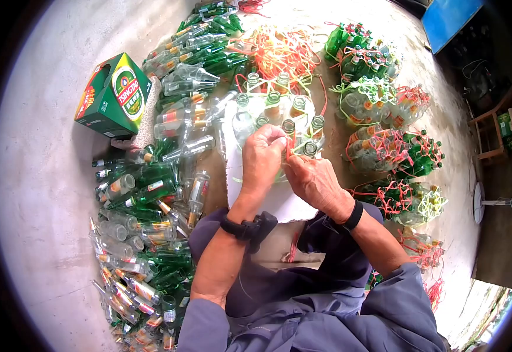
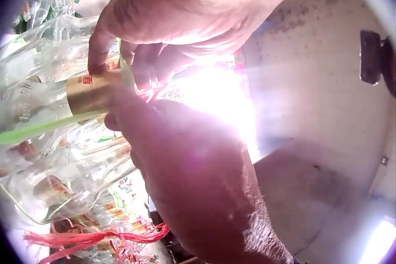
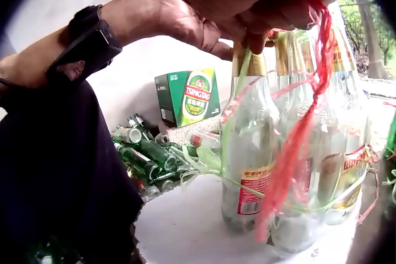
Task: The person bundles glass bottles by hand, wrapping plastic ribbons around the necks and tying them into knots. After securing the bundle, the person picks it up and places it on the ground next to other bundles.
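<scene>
A bundle of clear glass bottles (image 1: 243, 123) stands upright on a white board (image 1: 250, 196), with pale green plastic twine (image 3: 337, 199) looped round it. My left hand (image 1: 262, 155) is at the neck of a front bottle, fingers curled and pinching red plastic twine at its gold foil. Close beside it my right hand (image 1: 317, 182) pinches the same red plastic twine (image 3: 297, 134), whose loose end hangs down in front of the bottles in the right wrist view. In the left wrist view both hands meet at the gold-foiled neck (image 2: 93, 90); the fingertips partly hide the twine there.
Loose green and clear bottles (image 1: 150, 182) lie heaped along the left. A green Tsingtao carton (image 1: 118, 97) stands beside them. Tangled red twine (image 1: 282, 53) lies beyond the board. Tied bottle bundles (image 1: 379, 146) line the right side, with a fan (image 1: 505, 203) farther right.
</scene>
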A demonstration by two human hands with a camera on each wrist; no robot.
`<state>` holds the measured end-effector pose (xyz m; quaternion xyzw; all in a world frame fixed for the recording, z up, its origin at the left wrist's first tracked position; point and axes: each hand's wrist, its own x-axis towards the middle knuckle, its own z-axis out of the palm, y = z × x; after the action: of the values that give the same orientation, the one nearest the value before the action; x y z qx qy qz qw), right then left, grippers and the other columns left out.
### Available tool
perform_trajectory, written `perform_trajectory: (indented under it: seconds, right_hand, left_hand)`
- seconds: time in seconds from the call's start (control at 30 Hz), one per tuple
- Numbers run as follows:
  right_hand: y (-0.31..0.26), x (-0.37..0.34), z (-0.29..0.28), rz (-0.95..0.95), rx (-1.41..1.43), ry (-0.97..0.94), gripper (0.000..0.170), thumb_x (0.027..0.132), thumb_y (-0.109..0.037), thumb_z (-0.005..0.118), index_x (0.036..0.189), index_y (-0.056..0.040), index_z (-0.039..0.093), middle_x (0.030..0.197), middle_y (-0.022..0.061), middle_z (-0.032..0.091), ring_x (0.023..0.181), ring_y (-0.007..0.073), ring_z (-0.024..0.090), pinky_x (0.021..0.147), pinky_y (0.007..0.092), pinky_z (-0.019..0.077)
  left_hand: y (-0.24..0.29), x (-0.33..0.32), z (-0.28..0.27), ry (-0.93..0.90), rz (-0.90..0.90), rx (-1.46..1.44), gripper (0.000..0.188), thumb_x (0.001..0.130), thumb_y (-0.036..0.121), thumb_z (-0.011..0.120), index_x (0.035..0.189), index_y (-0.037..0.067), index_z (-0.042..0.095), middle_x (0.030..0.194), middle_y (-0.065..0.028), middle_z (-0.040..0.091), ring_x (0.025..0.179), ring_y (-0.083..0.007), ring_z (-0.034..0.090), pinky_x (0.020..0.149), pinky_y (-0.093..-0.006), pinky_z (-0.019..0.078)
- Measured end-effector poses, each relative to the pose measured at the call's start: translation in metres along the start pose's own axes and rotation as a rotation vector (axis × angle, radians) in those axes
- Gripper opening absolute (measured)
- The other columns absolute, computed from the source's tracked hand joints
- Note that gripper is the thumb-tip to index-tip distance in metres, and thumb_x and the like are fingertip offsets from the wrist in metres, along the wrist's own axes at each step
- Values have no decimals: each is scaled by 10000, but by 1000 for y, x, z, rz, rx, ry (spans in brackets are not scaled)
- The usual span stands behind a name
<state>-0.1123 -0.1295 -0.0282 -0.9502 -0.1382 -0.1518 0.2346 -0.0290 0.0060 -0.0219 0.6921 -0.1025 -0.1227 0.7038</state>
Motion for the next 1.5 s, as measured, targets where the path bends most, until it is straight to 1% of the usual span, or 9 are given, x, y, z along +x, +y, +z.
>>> perform_trajectory:
  seconds: [0.1,0.17,0.37,0.47,0.57,0.77,0.83,0.87,1.5]
  right_hand:
    - [-11,-2,-6,79,112,53,93,931,-100,658,953,-31,600,697,161,613,614,381,625,517,445,481]
    - [-20,-2,-19,270,186,104,287,1000,-265,607,854,-19,584,645,194,627,616,407,642,558,504,492]
    - [-29,-2,-43,254,275,146,165,979,-118,618,847,-37,561,623,206,574,609,419,627,526,481,488]
    - [-42,-1,-49,114,288,176,155,954,-84,626,832,-34,545,602,167,512,551,402,599,487,464,475]
    - [-47,-8,-43,101,313,207,193,951,-14,647,793,-7,536,584,177,488,480,371,539,443,406,401]
    - [-62,-26,-44,21,288,175,222,925,18,650,764,-22,503,558,164,467,471,360,544,428,412,387]
    - [-64,-33,-41,121,422,168,213,928,9,652,768,-20,514,567,165,472,470,360,534,428,400,380]
    - [-66,-36,-45,190,418,103,218,930,-61,645,759,-36,511,590,180,530,540,410,598,473,467,469]
    - [-81,-111,-4,380,493,-105,203,1002,-102,558,842,17,524,671,241,552,649,442,631,527,484,487]
  left_hand:
    - [0,-1,6,78,39,55,74,896,-11,614,921,-30,681,855,-104,733,763,-153,684,726,-304,547]
    - [0,-3,7,125,74,66,82,874,5,618,905,-35,682,812,-126,734,715,-186,695,681,-338,550]
    - [14,-11,10,52,118,344,52,869,33,661,894,-9,679,872,-176,723,766,-302,711,706,-377,554]
    - [1,-12,7,46,573,605,87,835,55,670,906,22,632,1028,-230,673,1025,-435,640,851,-483,531]
    - [0,-13,4,24,629,606,113,833,57,671,926,26,616,996,-237,668,1051,-458,634,874,-500,525]
    - [-17,-17,11,62,597,590,139,803,14,717,887,50,612,925,-171,675,1145,-437,627,974,-494,498]
    - [-20,-18,15,79,611,550,150,800,13,721,890,56,610,948,-163,665,1172,-429,604,1008,-498,470]
    - [-22,-19,15,93,622,511,160,797,11,725,892,62,607,971,-156,655,1200,-420,582,1043,-501,442]
    - [-38,-12,12,35,661,551,431,755,22,765,1152,97,615,1106,-101,601,1239,-386,502,1090,-481,389]
